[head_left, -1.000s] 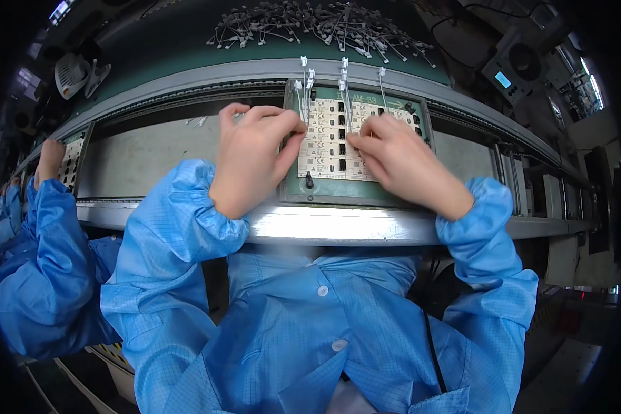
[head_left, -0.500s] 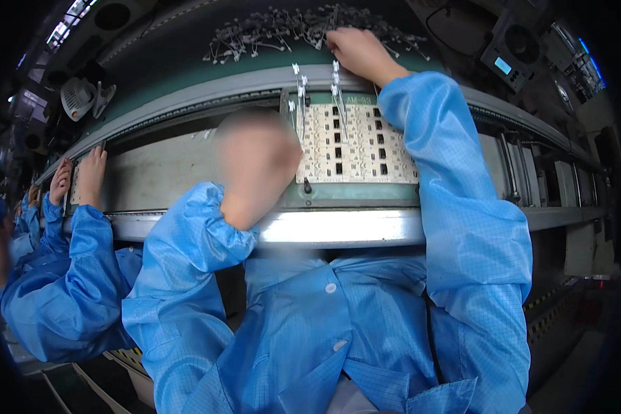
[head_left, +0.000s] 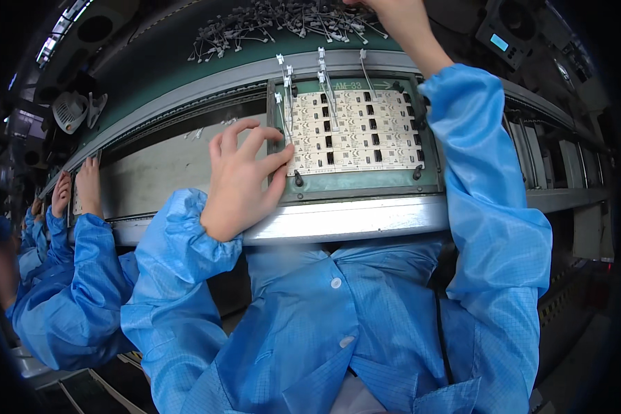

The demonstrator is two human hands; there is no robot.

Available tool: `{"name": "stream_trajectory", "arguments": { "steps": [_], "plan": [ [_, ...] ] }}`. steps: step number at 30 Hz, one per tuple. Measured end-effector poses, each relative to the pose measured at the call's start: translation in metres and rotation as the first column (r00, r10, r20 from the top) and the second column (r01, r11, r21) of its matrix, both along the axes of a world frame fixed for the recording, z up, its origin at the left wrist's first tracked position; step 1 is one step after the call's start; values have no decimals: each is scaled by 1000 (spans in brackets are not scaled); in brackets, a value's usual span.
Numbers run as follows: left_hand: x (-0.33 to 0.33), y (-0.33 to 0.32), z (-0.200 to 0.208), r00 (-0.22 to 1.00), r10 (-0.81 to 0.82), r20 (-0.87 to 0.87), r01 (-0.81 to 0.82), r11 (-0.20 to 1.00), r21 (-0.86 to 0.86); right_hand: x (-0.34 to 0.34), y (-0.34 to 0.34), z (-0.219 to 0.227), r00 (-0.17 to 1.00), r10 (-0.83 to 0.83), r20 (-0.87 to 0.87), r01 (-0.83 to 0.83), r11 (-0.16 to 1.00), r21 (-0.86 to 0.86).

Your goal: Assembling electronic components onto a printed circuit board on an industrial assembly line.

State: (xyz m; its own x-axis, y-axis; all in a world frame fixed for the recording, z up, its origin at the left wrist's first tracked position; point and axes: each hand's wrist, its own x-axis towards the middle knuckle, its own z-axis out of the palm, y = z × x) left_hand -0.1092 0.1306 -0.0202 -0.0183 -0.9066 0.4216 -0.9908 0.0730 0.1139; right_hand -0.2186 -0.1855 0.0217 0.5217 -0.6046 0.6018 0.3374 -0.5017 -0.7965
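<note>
My left hand (head_left: pixel 245 176) reaches over the left edge of a panel of white circuit boards (head_left: pixel 352 141). Its fingers are spread, and one fingertip touches the board edge beside the lower end of a white wire lead (head_left: pixel 281 110). Whether it presses on that wire I cannot make out. More leads with white plugs (head_left: pixel 322 63) rise from the panel's upper part, and a single lead (head_left: pixel 364 65) stands farther right. My right hand (head_left: pixel 388 5) is at the top edge of the view, beyond the cable pile, with its fingers mostly cut off.
Loose white-plugged cables (head_left: pixel 276 26) lie heaped on the green surface at the back. The panel sits in a dark green frame (head_left: pixel 366 188) on a conveyor with a metal front rail (head_left: pixel 352 219). A co-worker's hands (head_left: pixel 88 185) are at the left. A small white fan (head_left: pixel 69 114) stands behind.
My left hand, blurred before, now rests at the panel's edge with fingers spread. My right hand has moved from the cable pile up past the top edge. The right-hand lead now shows clearly.
</note>
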Motion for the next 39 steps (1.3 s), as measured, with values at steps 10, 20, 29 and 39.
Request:
{"name": "stream_trajectory", "arguments": {
  "steps": [10,20,29,39],
  "plan": [
    [111,-161,-3,946,198,257,-158,973,-169,-78,127,-48,863,-260,-432,-24,834,-551],
    [134,-191,-33,799,253,546,-210,968,-141,-78,144,-62,862,-138,-487,-204,786,-583],
    [113,-174,4,945,300,-130,-327,869,-371,-79,138,-65,853,-175,-492,-211,746,-631],
    [126,-128,24,541,-240,-806,-174,906,-386,-81,142,-56,806,-159,-570,-297,724,-622]
  ]
}}
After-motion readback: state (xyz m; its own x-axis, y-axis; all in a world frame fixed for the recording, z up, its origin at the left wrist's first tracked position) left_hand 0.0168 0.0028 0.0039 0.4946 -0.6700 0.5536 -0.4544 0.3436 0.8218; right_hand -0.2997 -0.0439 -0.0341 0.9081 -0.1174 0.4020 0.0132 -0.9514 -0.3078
